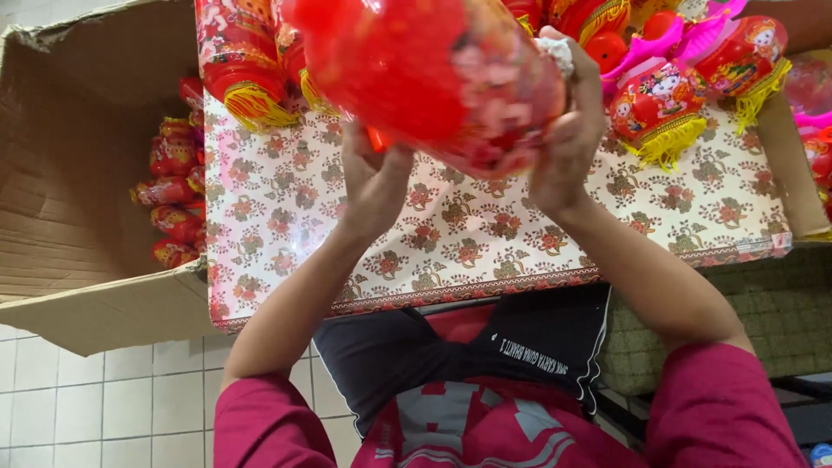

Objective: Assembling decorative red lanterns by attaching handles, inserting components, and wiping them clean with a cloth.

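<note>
Nearest, a lap in dark shorts and a red shirt above pale floor tiles [104, 399]; two red sleeves reaching up and away. Just beyond, raised over the worktop [485, 234] with its floral covering, left hand [374, 178] and right hand [568, 130], both closed on a red lantern [433, 78] wrapped in glossy clear film; left hand cupped under the lower edge, right hand clasped round the side, fingers [582, 65] curled over a white fitting at the end. Held up close, blurred, clear of the worktop. Probably light and hollow, easily crushed, film likely slippery; best taken at the firmer ends rather than squeezed across the soft middle. Farther off, at the worktop's far edge, more red lanterns with yellow fringe [663, 113] and pink pieces [646, 52] among them; at the far left, an open cardboard box [78, 173] holding a heap of small red wrapped lanterns [173, 191]; another box flap [793, 165] at the right.
</note>
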